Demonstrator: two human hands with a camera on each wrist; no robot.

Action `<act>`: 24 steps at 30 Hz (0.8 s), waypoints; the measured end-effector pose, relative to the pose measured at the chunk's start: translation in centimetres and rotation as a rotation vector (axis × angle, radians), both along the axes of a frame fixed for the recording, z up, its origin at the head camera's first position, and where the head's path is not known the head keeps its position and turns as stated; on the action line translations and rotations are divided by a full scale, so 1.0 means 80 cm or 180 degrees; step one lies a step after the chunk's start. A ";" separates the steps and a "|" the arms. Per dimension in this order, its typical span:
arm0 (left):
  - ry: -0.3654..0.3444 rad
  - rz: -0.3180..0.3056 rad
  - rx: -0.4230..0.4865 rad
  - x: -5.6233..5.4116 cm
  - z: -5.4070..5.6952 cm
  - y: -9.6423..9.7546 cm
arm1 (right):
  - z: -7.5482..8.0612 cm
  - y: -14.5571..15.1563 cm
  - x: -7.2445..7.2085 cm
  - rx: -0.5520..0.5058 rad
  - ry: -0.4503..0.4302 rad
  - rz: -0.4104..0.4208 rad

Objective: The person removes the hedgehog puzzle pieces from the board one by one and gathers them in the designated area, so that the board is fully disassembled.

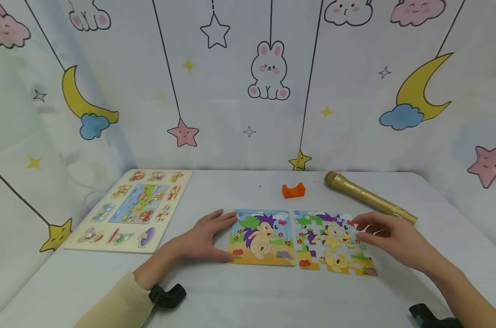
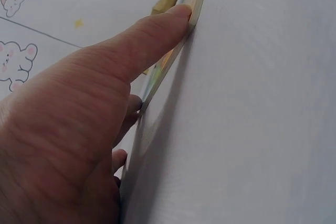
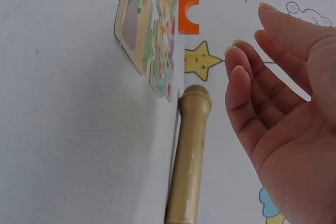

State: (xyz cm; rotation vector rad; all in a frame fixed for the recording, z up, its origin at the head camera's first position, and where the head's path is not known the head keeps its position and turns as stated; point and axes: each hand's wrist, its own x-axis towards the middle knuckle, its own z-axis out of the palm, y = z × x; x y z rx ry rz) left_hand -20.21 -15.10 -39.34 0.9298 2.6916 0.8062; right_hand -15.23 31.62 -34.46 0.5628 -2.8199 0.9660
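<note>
A square hedgehog puzzle board lies flat on the table in the head view. My left hand rests at its left side, fingers and thumb extended, touching the edge. In the left wrist view the thumb lies against the board's rim. To the right of the board are separated hedgehog puzzle pieces, laid out with gaps between them. Above their right side hovers my right hand, its fingers loosely bent. The right wrist view shows nothing between those fingers, apart from the pieces.
A cream picture board with several small pictures lies at the left. An orange notched block sits behind the puzzles. Beyond the right hand a gold cylinder lies diagonally. A printed cloth rises behind the white table.
</note>
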 end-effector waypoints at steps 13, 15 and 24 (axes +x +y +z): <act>0.0065 -0.0036 0.0066 0.003 -0.003 0.000 | 0.002 -0.008 0.003 -0.0063 0.0180 -0.0179; 0.0093 -0.0014 0.0103 0.002 -0.002 -0.001 | 0.002 -0.010 0.003 -0.0067 0.0231 -0.0189; 0.0388 0.0261 0.0475 0.005 0.004 -0.005 | -0.007 -0.026 0.004 -0.0090 0.0605 -0.0102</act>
